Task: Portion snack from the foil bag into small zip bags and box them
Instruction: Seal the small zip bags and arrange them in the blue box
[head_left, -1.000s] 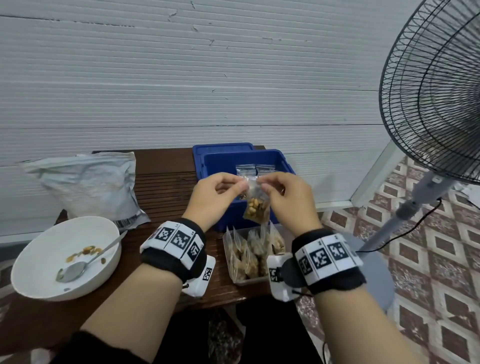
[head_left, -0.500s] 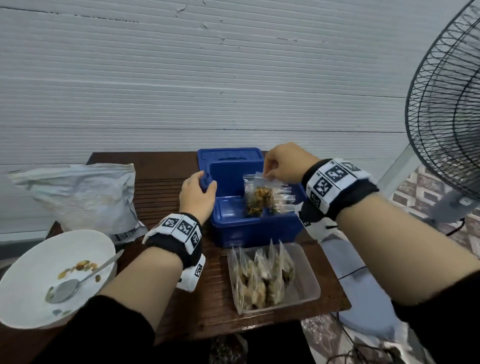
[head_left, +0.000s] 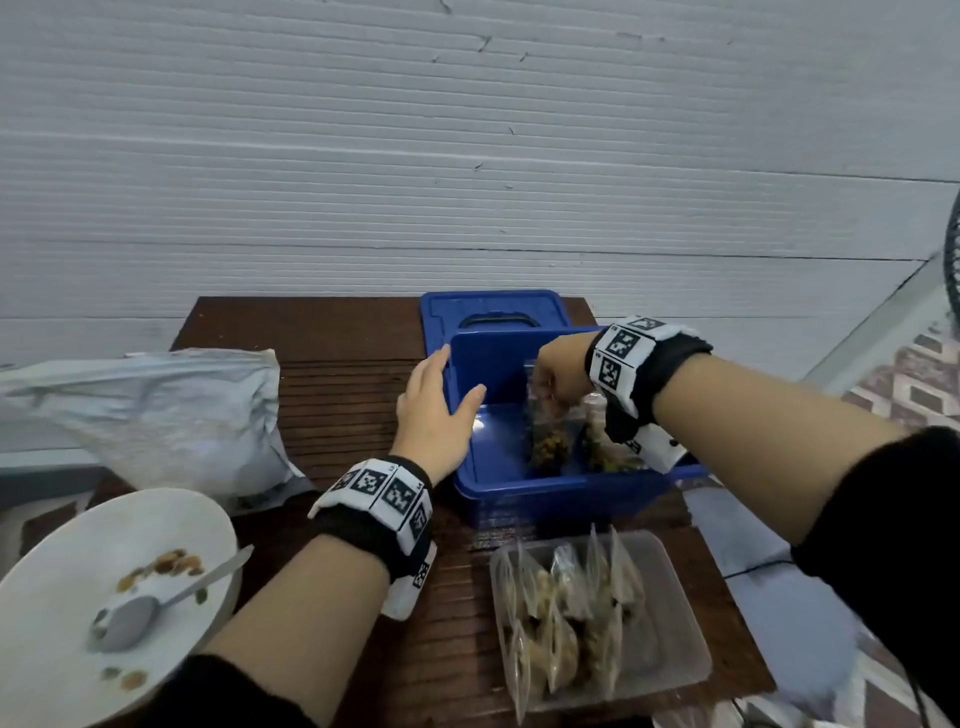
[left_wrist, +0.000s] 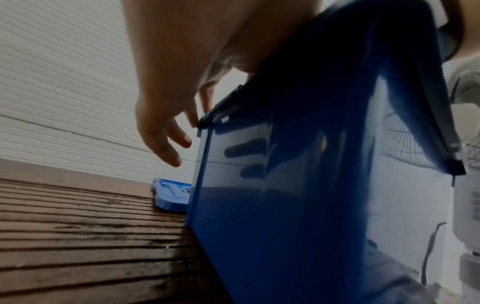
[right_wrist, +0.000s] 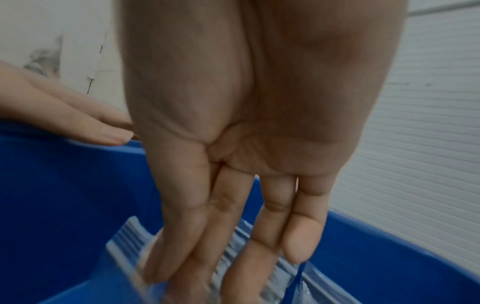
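Observation:
A blue box (head_left: 545, 499) stands open on the brown table, and its wall fills the left wrist view (left_wrist: 298, 205). My left hand (head_left: 436, 410) rests on the box's left rim, thumb inside, fingers straight along the outside (left_wrist: 166, 127). My right hand (head_left: 558, 371) reaches down into the box and pinches the top of a small zip bag (head_left: 545, 436) filled with snack. In the right wrist view the thumb and fingers (right_wrist: 207, 257) close on the bag's clear strip (right_wrist: 127, 236). More filled bags (head_left: 602, 452) stand in the box under my right wrist.
A clear tray (head_left: 675, 670) with several filled zip bags sits at the table's front edge. The crumpled foil bag (head_left: 156, 415) lies at the left. A white bowl (head_left: 52, 571) with a spoon (head_left: 130, 618) and some snack stands front left. The blue lid (head_left: 493, 306) lies behind the box.
Both hands held the filled bag over the tray. My left hand went to the box's rim, and my right hand carried the bag into the box and lowered it.

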